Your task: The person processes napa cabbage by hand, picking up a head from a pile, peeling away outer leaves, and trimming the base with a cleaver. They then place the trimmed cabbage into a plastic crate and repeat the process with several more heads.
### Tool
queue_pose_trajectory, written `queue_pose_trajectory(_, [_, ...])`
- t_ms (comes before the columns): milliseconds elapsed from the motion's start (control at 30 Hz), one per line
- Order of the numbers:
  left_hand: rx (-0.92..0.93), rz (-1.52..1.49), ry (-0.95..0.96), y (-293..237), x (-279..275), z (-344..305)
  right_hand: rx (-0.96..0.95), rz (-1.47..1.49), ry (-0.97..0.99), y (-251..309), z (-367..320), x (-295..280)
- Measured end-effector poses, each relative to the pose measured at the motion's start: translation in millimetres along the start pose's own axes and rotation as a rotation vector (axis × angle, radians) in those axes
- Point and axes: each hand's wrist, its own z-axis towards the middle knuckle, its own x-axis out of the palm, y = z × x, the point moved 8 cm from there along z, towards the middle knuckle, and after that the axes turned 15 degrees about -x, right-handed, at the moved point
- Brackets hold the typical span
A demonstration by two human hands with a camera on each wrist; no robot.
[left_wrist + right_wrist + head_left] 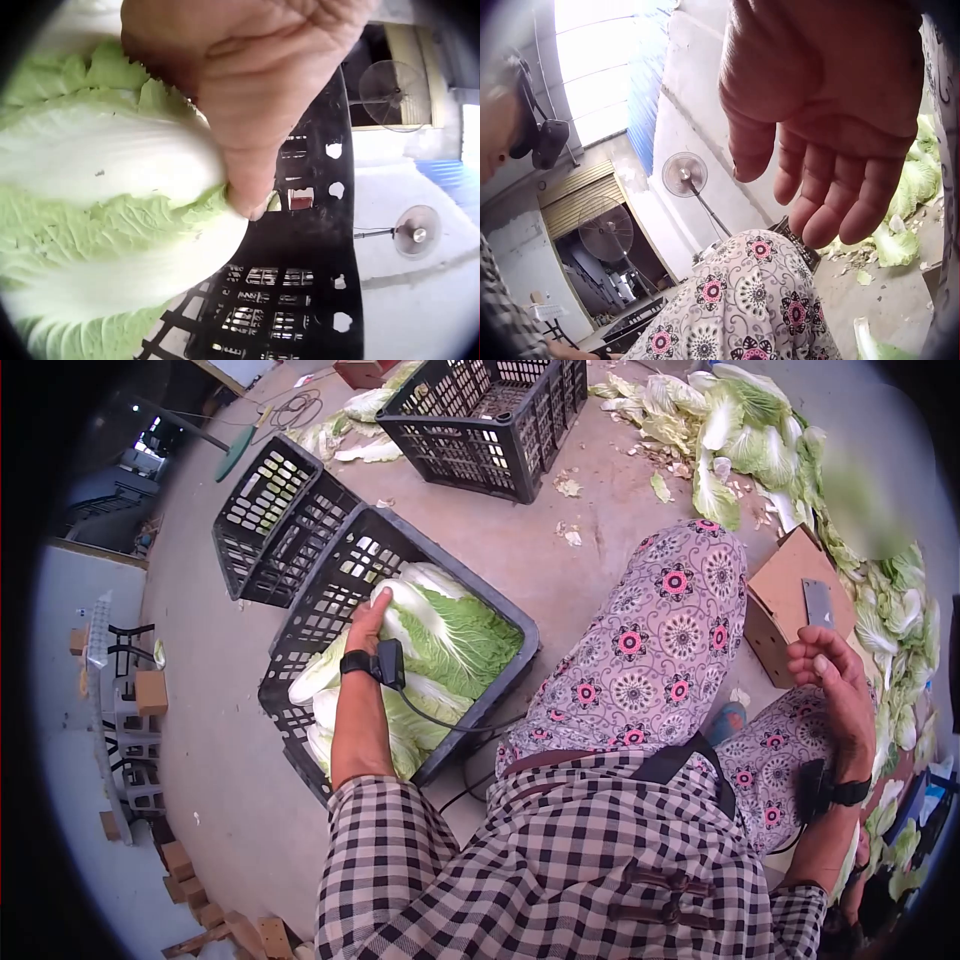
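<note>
The left hand (368, 632) grips a Chinese cabbage (450, 640) at its white base end, inside a black plastic crate (462, 572) holding several cabbages. In the left wrist view the left thumb of that hand (255, 90) presses on the pale base of the cabbage (112, 161); its other fingers are mostly hidden. Above the thigh, the right hand (838, 680) holds nothing, its fingers loosely bent. Close to it, a flat metal blade (818, 603) lies on a cardboard box (780, 588). The right wrist view shows the palm of the right hand (825, 112).
Another black crate (525, 455) stands on the floor ahead, and an empty one (265, 525) adjoins the full crate at its upper left. Loose cabbage leaves (745, 430) are heaped at the upper right and down the right side. A cable runs from the left wrist camera.
</note>
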Motion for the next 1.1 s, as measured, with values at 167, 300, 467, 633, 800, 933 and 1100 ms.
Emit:
queue_pose_trajectory(167, [0.192, -0.192, -0.005, -41, 11, -84, -0.048, 0.007, 0.041, 7, 0, 0])
queue_pose_trajectory(300, [0.415, -0.333, -0.058, -89, 5, -160, -0.071, 0.014, 0.056, 7, -1, -2])
queue_pose_trajectory(467, [0.844, -0.342, -0.030, -185, 12, -273, -0.105, 0.023, 0.053, 13, -7, -2])
queue_pose_trajectory(633, [1.226, -0.244, -0.120, -246, 53, -387, -0.112, 0.067, 0.079, 14, -13, -3])
queue_pose_trajectory(800, [1.571, -0.386, -0.026, -276, 122, -474, -0.138, 0.169, 0.259, 27, -7, 15])
queue_pose_trajectory(933, [1.913, -0.184, 0.181, -261, 217, -543, -0.391, -0.069, 0.051, 57, -6, 15])
queue_pose_trajectory(1100, [2.121, 0.138, 0.660, -198, 316, -597, -0.835, -0.203, -0.281, 83, -24, -13])
